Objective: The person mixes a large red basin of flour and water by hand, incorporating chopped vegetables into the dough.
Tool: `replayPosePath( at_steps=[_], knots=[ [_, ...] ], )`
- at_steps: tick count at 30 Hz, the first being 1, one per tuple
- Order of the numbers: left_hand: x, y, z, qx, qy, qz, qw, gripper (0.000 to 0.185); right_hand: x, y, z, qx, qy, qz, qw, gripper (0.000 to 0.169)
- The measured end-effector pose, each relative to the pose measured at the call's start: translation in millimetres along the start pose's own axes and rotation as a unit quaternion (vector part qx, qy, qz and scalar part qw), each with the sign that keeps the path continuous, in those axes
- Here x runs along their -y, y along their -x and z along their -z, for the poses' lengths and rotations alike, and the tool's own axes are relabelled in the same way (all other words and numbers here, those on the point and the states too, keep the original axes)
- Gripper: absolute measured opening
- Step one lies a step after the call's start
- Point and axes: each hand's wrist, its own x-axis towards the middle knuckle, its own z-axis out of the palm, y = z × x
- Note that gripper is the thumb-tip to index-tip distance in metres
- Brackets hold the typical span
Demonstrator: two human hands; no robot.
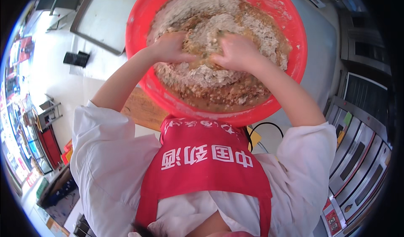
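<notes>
A large red plastic basin (pixel 293 69) stands before me, holding a wet, lumpy brown mixture (pixel 221 95) with pale dry flour (pixel 202 3) spread over parts of it. My left hand (pixel 170 47) is sunk into the middle of the mixture, its fingertips hidden and its thumb pointing right. Close beside it, my right hand (pixel 236 50) curls into the same mass, with crumbs stuck to its blurred fingers. A small gap filled with damp mixture separates the hands. Smears of flour and batter coat the basin's inner wall.
Beneath the basin show a wooden surface (pixel 142 107) and a grey tabletop (pixel 318 44). A metal tray (pixel 104 19) lies to the left, near a black object (pixel 76 59). A stacked deck oven (pixel 356 155) stands at the right. My red apron (pixel 205 180) touches the basin's near rim.
</notes>
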Motion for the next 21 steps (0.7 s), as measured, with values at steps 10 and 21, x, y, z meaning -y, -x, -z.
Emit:
replayPosePath(
  at_steps=[10,21],
  knots=[
    [-17.9,61.6,-43.6,-0.062,-0.130,-0.087,0.986,0.087,31.7,70.9,-60.8,-0.057,0.219,0.033,0.973,0.053],
    [-18.6,70.6,-71.2,-0.016,-0.310,-0.111,0.944,0.095,33.1,71.5,-92.7,0.145,0.335,0.070,0.929,0.040]
  ],
)
